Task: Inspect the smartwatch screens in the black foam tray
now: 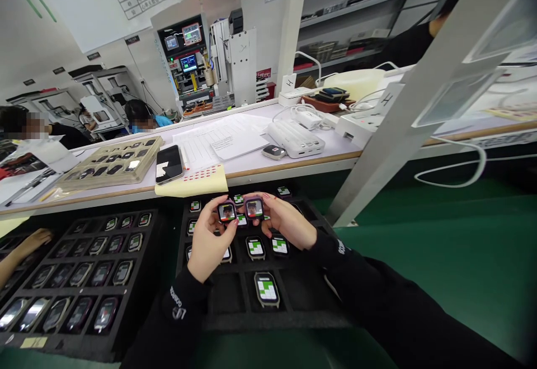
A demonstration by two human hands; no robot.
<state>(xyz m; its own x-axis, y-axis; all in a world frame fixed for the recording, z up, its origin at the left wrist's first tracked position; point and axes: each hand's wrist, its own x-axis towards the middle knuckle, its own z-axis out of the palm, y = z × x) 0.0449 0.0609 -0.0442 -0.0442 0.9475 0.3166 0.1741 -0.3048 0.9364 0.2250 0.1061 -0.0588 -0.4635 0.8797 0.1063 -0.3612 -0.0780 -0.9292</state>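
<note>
My left hand (211, 240) pinches a smartwatch (227, 212) by its edges, its lit screen facing me. Beside it, a second smartwatch (254, 208) in a purplish case is held by my right hand (289, 221), also screen up. The two watches are side by side, just above a black foam tray (226, 296). In that tray lie several more watches with green and white screens, among them a silver-rimmed watch (266, 289) in the front row. My hands hide part of the tray's back rows.
Another black tray (138, 279) full of watches stands at the left, with another person's hand (37, 241) beyond it. On the shelf above are a phone (169, 164), a yellowish tray (146, 159), papers (239, 140) and a white power bank (296, 138). A slanted metal post (377, 117) rises at the right.
</note>
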